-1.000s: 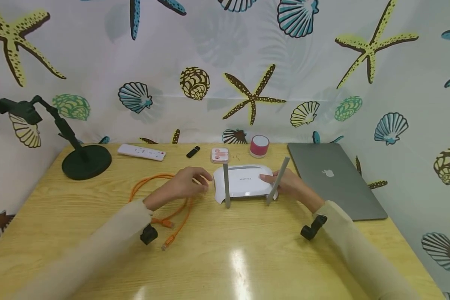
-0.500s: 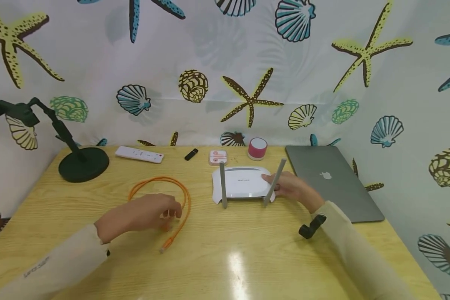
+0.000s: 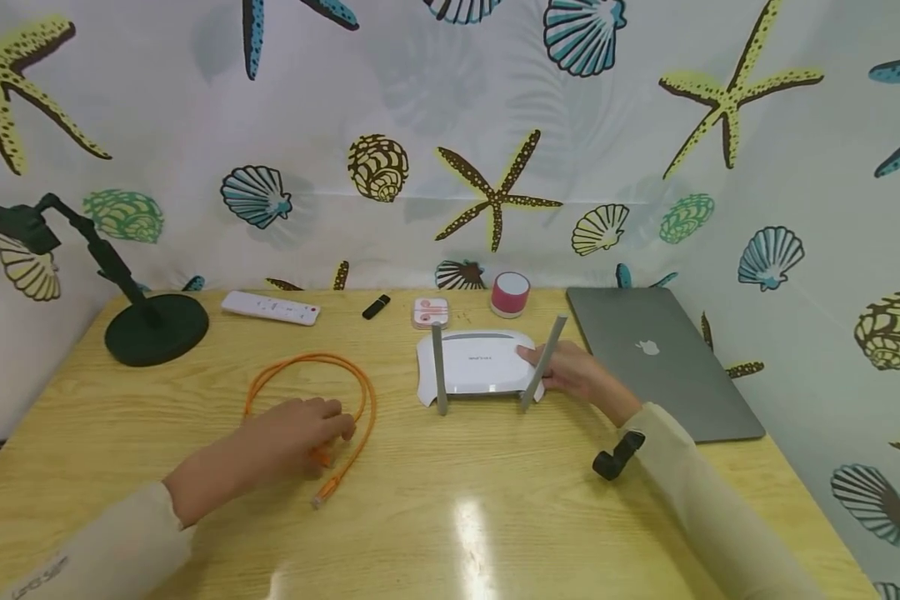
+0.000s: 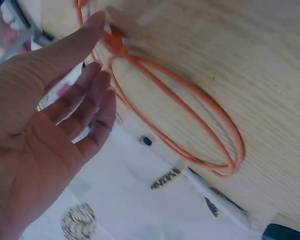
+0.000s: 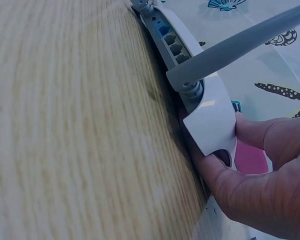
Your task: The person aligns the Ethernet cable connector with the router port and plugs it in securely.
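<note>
A coiled orange network cable [image 3: 371,400] lies on the table left of centre. Above one of its plugs [image 4: 114,41] is my left hand [image 3: 296,433]; in the left wrist view the thumb and the loosely bent fingers stand apart, with the thumb tip near that plug. Whether the thumb touches it I cannot tell. The cable's other plug [image 3: 326,492] points toward the front. My right hand [image 3: 570,371] grips the right end of a white router [image 3: 483,367], thumb on top and fingers beneath. Two grey antennas rise from the router, and its ports [image 5: 172,42] show in the right wrist view.
A closed grey laptop [image 3: 660,358] lies right of the router. Along the back are a white remote [image 3: 270,307], a black USB stick [image 3: 376,307], boxed earphones [image 3: 431,312] and a pink-and-white cylinder [image 3: 510,295]. A dark desk lamp [image 3: 156,329] stands back left.
My left hand has moved from beside the router's left end leftward and nearer, down to the cable's plug. My right hand keeps its grip on the router, which stays put.
</note>
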